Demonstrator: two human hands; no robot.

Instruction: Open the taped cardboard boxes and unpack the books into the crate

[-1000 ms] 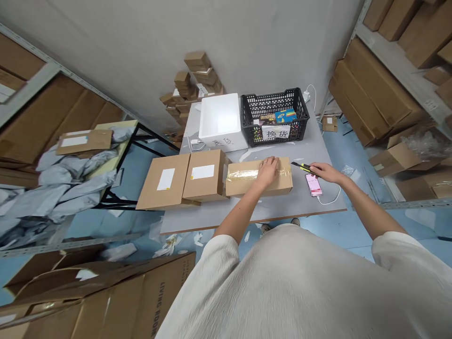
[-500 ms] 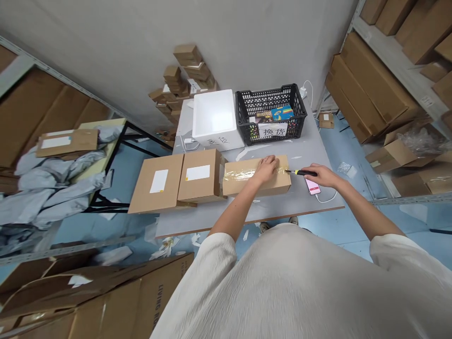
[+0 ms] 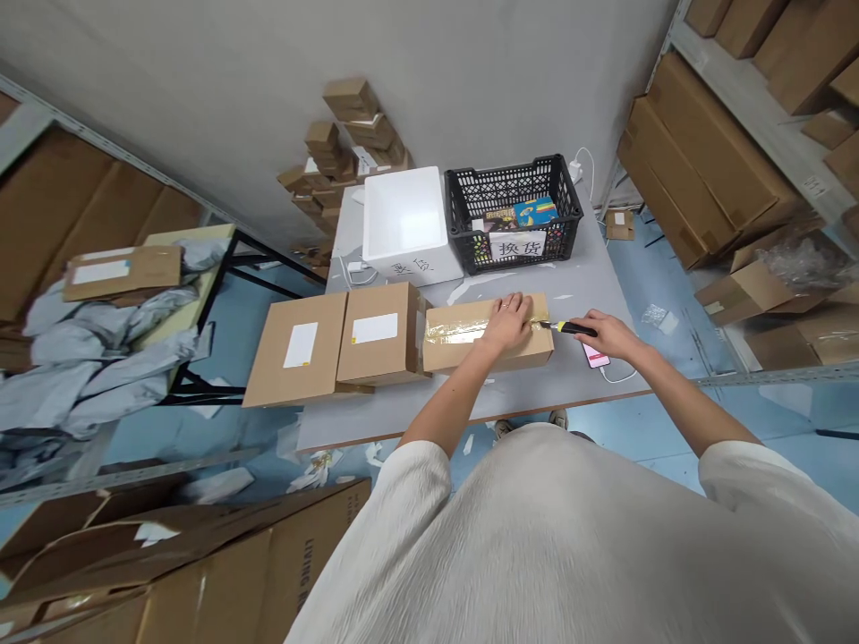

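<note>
A long cardboard box (image 3: 463, 356) lies on the grey table, with shiny clear tape (image 3: 463, 331) running along its top. My left hand (image 3: 508, 320) rests flat on the box's top, fingers stretched out over the right half. In my right hand (image 3: 608, 335) is a black and yellow utility knife (image 3: 570, 328), its blade pointing left and touching the tape near the box's right end. Just below the right hand lies a phone (image 3: 594, 355) with a lit pinkish screen, plugged into a white cable.
Two labelled cardboard boxes (image 3: 379, 358) stand left of the long box. Behind it are a white foam box (image 3: 412, 264) and a black plastic crate (image 3: 514, 174) holding colourful packages. Shelves with cartons (image 3: 711, 161) flank the right; grey parcels (image 3: 100, 376) lie on the left.
The knife and my right hand have shifted slightly left, bringing the blade further onto the box's taped top. My left hand stays on the box. The view has shifted slightly.
</note>
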